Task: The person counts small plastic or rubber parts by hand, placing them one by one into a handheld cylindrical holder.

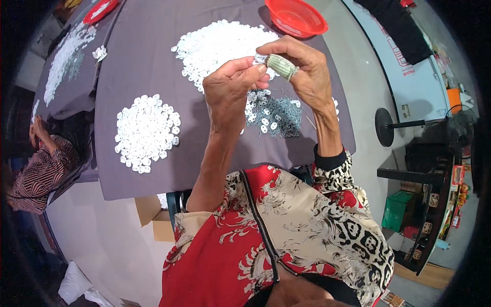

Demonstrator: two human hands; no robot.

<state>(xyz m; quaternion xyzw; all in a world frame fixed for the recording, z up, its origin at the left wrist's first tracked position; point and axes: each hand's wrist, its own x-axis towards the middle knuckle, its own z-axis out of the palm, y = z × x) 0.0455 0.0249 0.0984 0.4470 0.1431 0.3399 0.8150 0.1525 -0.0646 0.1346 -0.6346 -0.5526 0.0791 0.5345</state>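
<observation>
Above the table, my left hand (230, 84) pinches a small white oval piece (260, 59) with dark marks between thumb and fingers. My right hand (309, 71) closes on the same piece from the other side. A pale green ribbed knit cover (282, 67) wraps the thumb of that hand. Beneath the hands lies a tangle of thin grey-green bits (281, 118), with several white pieces (265, 122) among it. Behind them spreads a large heap of white pieces (220, 43). A smaller heap of white pieces (146, 132) sits to the left.
A red plastic basket (296, 19) stands at the far right of the grey tablecloth (138, 66). At the left, another person (43, 169) sits at a second table with white pieces (64, 64). A cardboard box (162, 225) stands below the table's near edge. A black fan (385, 127) is at the right.
</observation>
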